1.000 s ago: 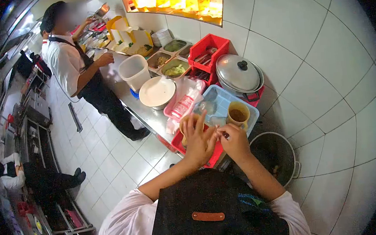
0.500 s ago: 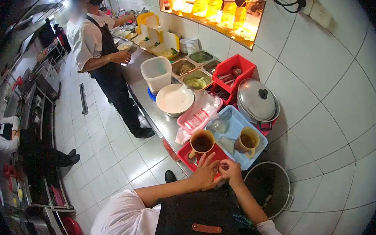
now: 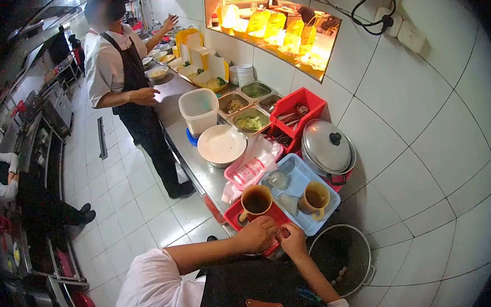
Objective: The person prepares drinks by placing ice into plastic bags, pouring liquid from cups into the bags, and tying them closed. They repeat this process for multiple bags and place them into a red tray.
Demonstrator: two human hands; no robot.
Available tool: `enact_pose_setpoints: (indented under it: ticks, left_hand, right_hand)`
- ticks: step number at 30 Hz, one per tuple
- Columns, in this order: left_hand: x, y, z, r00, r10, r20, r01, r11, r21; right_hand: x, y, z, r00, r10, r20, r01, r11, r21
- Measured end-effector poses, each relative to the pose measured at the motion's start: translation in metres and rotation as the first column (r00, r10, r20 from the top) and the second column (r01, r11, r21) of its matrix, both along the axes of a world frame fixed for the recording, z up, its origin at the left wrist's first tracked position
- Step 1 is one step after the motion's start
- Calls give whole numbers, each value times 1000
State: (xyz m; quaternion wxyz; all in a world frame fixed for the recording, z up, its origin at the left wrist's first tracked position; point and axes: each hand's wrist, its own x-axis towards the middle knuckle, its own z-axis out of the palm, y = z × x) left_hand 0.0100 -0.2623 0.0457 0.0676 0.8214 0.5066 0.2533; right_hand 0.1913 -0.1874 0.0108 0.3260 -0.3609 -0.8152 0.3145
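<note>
Both my hands meet at the front edge of the red tray [image 3: 234,214]. My left hand [image 3: 257,235] is closed, fingers curled in, over the tray. Touching or nearly touching it, my right hand [image 3: 292,240] is closed with its fingertips pinched. What they hold, if anything, is too small and covered to make out. Just beyond my left hand stands a tan jug [image 3: 257,200] of dark brown liquid. A second tan jug [image 3: 314,200] sits in the light blue tray [image 3: 326,215], beside clear plastic bags [image 3: 288,203].
A large pot [image 3: 354,288] stands below on the right. Behind the trays are a lidded pot [image 3: 321,142], red bins [image 3: 305,102], a white bowl [image 3: 221,144] and a plastic tub [image 3: 198,108]. A co-worker [image 3: 121,76] stands along the counter's left side.
My left hand's spread fingers have curled closed. My right hand stays pinched near it. The co-worker's far hand has lifted off the counter. The whole view has shifted slightly.
</note>
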Motion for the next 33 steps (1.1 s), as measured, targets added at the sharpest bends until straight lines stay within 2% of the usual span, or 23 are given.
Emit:
enact_pose_setpoints:
  ticks: [1,4,7,11,15,18,19,20,23,24,25,27,28,31,33]
  left_hand:
    - [1,-2,-1,993,6,116,-1,999,-36]
    - [12,-2,-36,925,182,335,-147,981,-128]
    - [8,6,-47,865,146,479,-30,970,-242]
    - [7,7,-30,825,192,531,-62,965,-254]
    - [10,13,-51,796,252,550,-115,955,-272]
    - [17,12,-46,698,336,633,-151,932,-328]
    - [18,12,-43,654,366,662,-158,922,-353]
    - [16,11,-47,665,300,684,-140,950,-281]
    - [13,7,-42,681,267,682,-70,951,-302]
    - [16,4,-43,650,319,689,-92,934,-346]
    - [9,7,-55,654,313,689,12,906,-423]
    - [10,7,-65,667,335,666,-72,918,-389]
    - [14,0,-69,642,399,654,-75,882,-465]
    - [21,3,-50,546,539,642,-43,783,-621]
    - [24,2,-43,438,604,666,19,735,-678]
  right_hand:
    - [3,2,1,999,51,12,-51,999,-5]
    - [14,7,3,986,168,9,-167,985,-53]
    - [14,7,1,979,198,-41,-202,969,-141]
    - [14,10,-9,987,152,-47,-157,975,-160]
    - [12,1,-3,987,123,-106,-136,982,-128]
    - [4,-4,17,998,29,-54,-29,1000,6]
    - [5,-4,16,999,32,-40,-32,999,1]
    - [8,-3,15,999,35,-26,-35,999,-6]
    - [17,-8,10,1000,20,16,-19,998,-62]
    - [20,-10,6,1000,15,3,-14,997,-73]
    - [5,-1,2,999,-1,-41,-2,998,-68]
    - [-1,-3,7,998,-26,-64,17,991,-136]
    - [2,-9,10,997,-49,-56,38,983,-180]
    - [6,-11,18,1000,-17,23,20,991,-135]
    - [9,-13,5,998,-34,-46,33,999,-15]
